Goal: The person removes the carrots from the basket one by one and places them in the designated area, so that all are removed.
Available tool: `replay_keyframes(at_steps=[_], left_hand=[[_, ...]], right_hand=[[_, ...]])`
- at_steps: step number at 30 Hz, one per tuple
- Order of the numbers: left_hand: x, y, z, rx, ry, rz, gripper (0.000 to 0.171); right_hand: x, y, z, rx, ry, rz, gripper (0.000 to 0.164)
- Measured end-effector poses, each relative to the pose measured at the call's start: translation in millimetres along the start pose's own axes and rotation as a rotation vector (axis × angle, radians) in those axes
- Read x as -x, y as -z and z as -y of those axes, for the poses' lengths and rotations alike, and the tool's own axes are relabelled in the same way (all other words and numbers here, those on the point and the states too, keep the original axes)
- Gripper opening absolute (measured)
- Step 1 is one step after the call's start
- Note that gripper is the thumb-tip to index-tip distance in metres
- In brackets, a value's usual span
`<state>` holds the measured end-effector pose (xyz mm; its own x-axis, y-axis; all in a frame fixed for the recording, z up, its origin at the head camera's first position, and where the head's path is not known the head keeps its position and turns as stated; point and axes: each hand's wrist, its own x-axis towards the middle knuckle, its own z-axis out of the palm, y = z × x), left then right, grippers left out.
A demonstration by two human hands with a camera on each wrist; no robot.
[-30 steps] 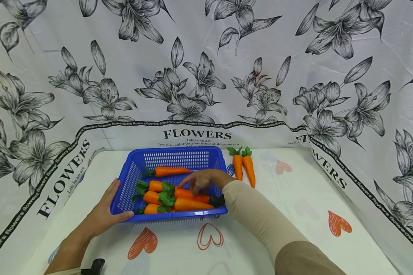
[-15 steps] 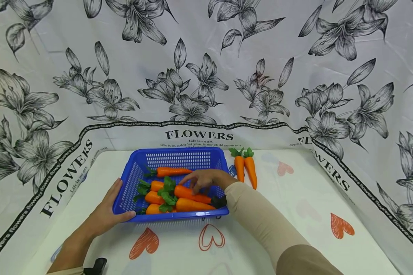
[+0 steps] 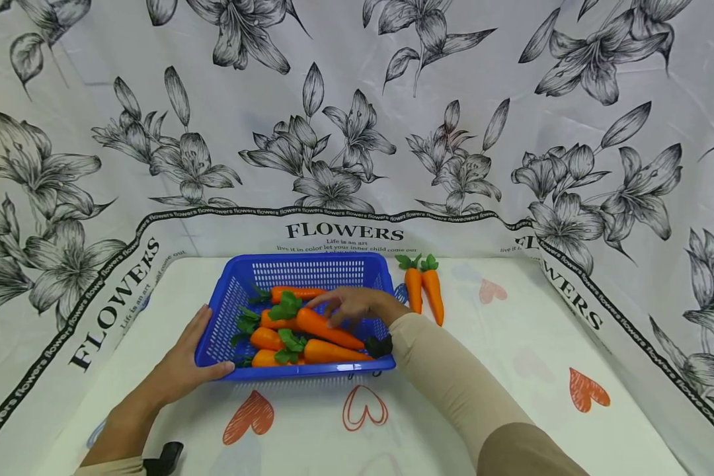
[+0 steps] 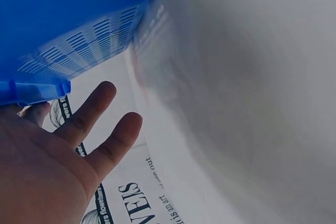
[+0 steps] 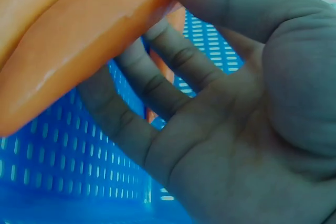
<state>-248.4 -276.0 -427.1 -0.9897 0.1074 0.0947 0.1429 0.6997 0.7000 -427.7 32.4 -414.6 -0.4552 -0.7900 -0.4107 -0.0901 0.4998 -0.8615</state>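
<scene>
A blue plastic basket [image 3: 291, 374] with slotted walls holds several orange carrots with green leafy tops. My right hand [image 3: 351, 305] reaches in over its right side and pinches one carrot [image 3: 327, 329], which lies slanted above the others. In the right wrist view the thumb [image 5: 226, 1] presses that carrot's upper end, with fingers curled behind it. My left hand [image 3: 178, 370] rests against the basket's near left corner, thumb along the front rim. Two of its fingers [image 4: 118, 140] stretch out straight in the left wrist view; others are partly hidden by the rim.
Two carrots [image 3: 422, 291] lie side by side on the table just right of the basket. The white tablecloth [image 3: 512, 330] has printed hearts. A flower-patterned curtain [image 3: 357, 132] hangs behind and at both sides.
The carrot in my right hand has tilted, its leafy end rising up and away from the front rim. My left hand stays at the basket's corner.
</scene>
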Motion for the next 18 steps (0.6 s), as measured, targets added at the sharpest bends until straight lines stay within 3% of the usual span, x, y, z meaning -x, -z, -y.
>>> replay_keyframes(at_steps=[12, 18], left_hand=[[0.3, 0.9, -3.0, 0.006, 0.008, 0.011, 0.102], [1.6, 1.3, -3.6, 0.005, 0.008, 0.009, 0.102]], right_hand=[[11, 5, 7, -0.176, 0.151, 0.059, 0.051], [16, 6, 15, -0.263, 0.199, 0.031, 0.053]])
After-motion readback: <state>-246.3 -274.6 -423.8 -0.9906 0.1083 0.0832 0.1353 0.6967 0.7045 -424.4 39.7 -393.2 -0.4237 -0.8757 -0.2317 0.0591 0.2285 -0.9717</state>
